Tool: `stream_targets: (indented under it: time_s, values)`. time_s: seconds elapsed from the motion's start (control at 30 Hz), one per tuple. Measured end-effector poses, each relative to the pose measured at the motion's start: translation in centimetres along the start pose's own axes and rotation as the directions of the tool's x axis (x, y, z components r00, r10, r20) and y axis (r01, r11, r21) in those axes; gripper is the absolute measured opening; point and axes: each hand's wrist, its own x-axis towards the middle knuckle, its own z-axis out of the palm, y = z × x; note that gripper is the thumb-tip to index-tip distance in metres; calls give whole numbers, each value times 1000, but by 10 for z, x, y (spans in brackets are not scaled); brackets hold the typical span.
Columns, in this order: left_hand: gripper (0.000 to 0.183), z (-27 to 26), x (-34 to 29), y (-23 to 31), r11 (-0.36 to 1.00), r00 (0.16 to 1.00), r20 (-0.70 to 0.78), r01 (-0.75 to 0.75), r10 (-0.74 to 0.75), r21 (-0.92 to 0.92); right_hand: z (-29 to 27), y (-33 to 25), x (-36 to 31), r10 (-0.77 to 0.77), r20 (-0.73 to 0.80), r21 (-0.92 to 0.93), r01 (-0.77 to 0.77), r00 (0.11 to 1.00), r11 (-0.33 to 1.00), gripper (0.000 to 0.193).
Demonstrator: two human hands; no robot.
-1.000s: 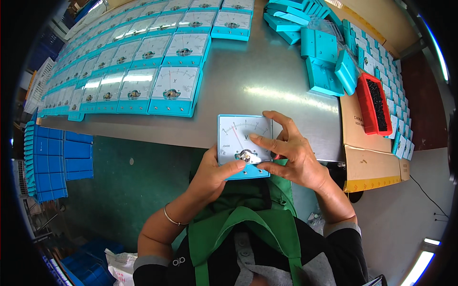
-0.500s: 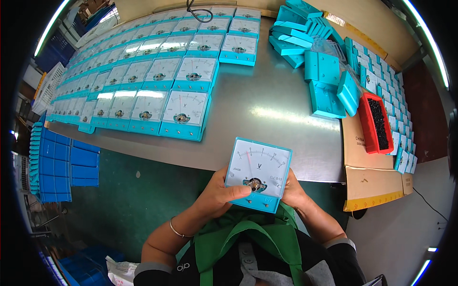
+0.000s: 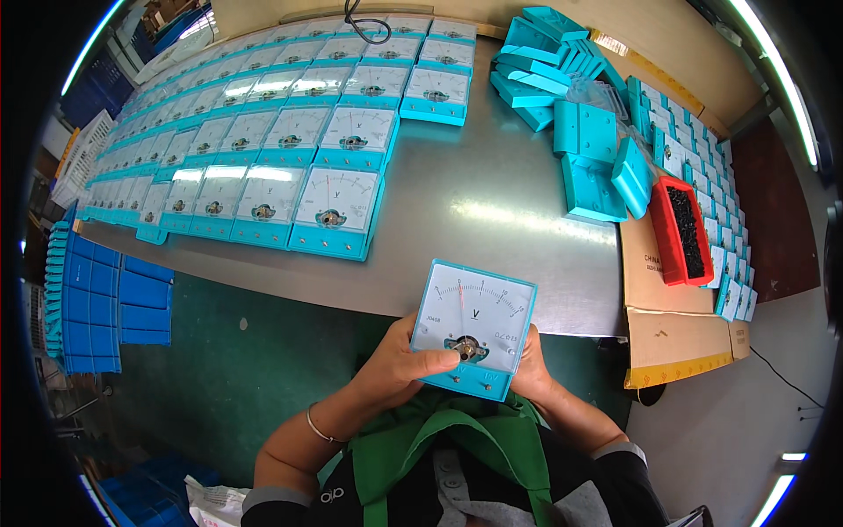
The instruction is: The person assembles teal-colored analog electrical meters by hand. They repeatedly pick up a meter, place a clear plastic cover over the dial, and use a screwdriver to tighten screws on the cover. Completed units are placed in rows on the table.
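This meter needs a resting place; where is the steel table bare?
Bare steel table lies between the nearest row meter and the turquoise casings, just beyond the held panel meter. The table's left is packed with meter rows; the cardboard at right holds a red tray.

Bare steel table [image 3: 492, 189] between meter rows [image 3: 263, 167] left and stacked teal covers [image 3: 588, 149] right.

One held meter [image 3: 474, 327], one red tray [image 3: 680, 230]

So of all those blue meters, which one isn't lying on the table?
The meter held in both hands, left hand and right hand, in front of the table edge; the others lie in rows on it.
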Motion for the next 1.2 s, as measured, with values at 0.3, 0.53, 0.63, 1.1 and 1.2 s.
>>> stream_targets:
  time_s: [0.3,0.53,0.63,1.1,1.2]
  values:
    - [53,3,-4,-4,1000,1000,16,3,-4,23,-3,2,-6,-16,24,4,16,1000,1000,15]
    - [53,7,-4,-3,999,1000,3,-10,10,45,-3,4,-7,-36,18,-24,37,999,999,18]
    - [53,3,-5,-3,998,1000,6,12,-12,58,-2,2,-5,-45,24,-47,46,999,998,18]
    - [57,-4,-1,2,999,1000,-2,17,-17,30,4,4,1,-1,-8,-3,1,1000,1000,16]
    - [57,-4,0,2,999,1000,-9,9,-9,32,4,6,2,-1,9,13,1,1000,1000,16]
